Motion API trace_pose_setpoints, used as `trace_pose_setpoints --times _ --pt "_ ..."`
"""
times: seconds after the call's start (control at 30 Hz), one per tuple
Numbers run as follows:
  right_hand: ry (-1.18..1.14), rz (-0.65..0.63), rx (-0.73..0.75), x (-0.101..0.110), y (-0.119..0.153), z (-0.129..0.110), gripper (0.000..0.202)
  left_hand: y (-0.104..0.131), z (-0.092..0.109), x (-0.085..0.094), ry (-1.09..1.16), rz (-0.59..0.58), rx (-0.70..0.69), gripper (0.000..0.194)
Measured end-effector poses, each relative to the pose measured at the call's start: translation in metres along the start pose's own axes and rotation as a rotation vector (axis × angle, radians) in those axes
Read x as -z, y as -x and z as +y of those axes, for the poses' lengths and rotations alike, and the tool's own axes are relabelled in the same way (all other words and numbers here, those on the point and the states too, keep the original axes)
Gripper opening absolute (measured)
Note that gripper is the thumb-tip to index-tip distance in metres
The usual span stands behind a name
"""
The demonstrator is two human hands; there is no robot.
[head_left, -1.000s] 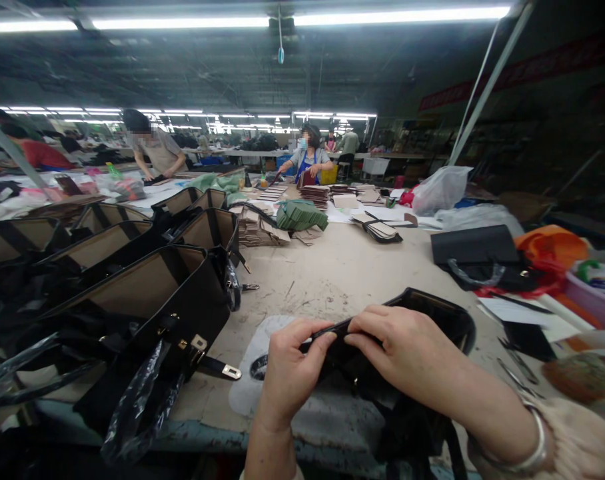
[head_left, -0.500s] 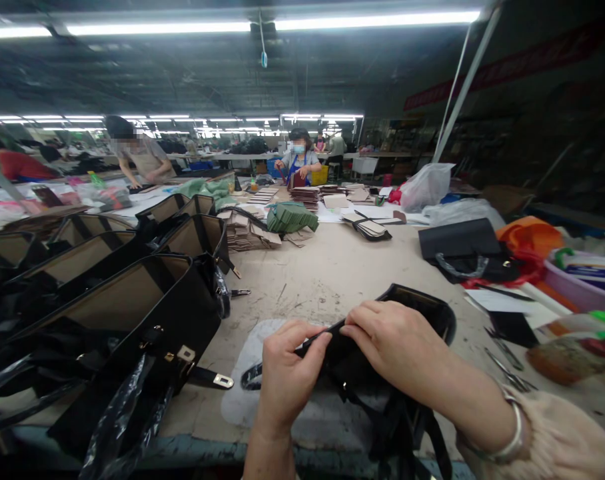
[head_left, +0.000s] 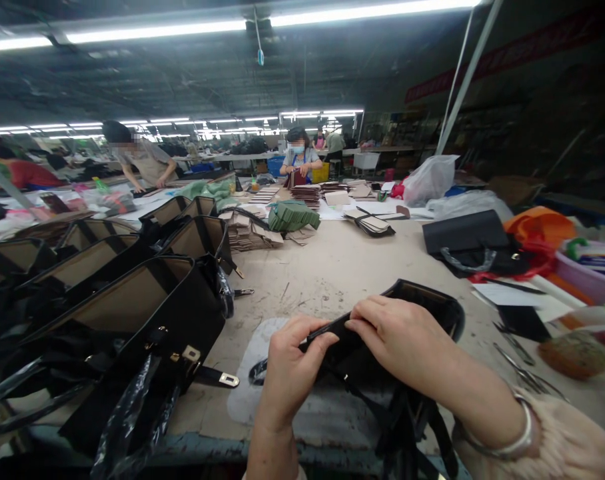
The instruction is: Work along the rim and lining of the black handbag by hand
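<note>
A black handbag (head_left: pixel 432 303) lies on the worktable in front of me, its opening turned up and its straps hanging over the near edge. My left hand (head_left: pixel 295 363) pinches the bag's upper rim between thumb and fingers. Just to the right, my right hand (head_left: pixel 397 340) grips the same rim, thumb below and fingers over the top. Part of the bag is hidden behind my right hand and forearm. A looped handle in clear wrap pokes out beside my left hand, over a pale sheet (head_left: pixel 240 400) on the table.
Several open black bags (head_left: pixel 132 320) with tan linings crowd the left. Scissors (head_left: pixel 525 373) and a black flap bag (head_left: pixel 467 243) lie to the right, near a purple basin (head_left: pixel 587 277). Farther back are a green bundle (head_left: pixel 293 217), stacked pieces (head_left: pixel 250 230) and co-workers (head_left: pixel 300 160).
Both hands keep their hold on the bag's rim, with little shift along it. The view has swung slightly, so near things appear a little farther right.
</note>
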State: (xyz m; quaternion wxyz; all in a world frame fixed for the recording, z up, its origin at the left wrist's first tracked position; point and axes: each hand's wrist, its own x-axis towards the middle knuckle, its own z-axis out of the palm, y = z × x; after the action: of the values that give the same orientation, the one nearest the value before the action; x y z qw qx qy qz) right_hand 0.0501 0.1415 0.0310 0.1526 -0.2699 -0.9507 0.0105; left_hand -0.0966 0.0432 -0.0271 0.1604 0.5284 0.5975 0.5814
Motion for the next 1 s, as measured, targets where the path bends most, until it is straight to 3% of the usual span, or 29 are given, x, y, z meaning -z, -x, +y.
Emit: trace_pose_setpoints --times 0.3,0.37,0.53,0.77,1.0 --pt "-0.095 -0.003 0.075 0.000 0.002 0.006 0.014 0.000 -0.004 0.000 0.031 -0.001 0.099 0.015" --pt "-0.136 0.000 0.125 -0.001 0.003 0.005 0.010 0.000 -0.005 -0.001 0.030 -0.002 0.103 0.016" --pt "-0.079 0.058 0.272 -0.002 0.002 0.001 0.028 0.001 -0.006 0.000 0.006 -0.002 0.057 0.016" --pt "0.029 0.082 0.453 0.005 -0.002 -0.005 0.026 0.001 -0.005 0.000 -0.039 0.033 0.042 0.009" --pt "0.043 0.025 0.414 0.003 -0.002 -0.006 0.019 0.002 -0.005 0.000 -0.030 0.021 0.042 0.009"
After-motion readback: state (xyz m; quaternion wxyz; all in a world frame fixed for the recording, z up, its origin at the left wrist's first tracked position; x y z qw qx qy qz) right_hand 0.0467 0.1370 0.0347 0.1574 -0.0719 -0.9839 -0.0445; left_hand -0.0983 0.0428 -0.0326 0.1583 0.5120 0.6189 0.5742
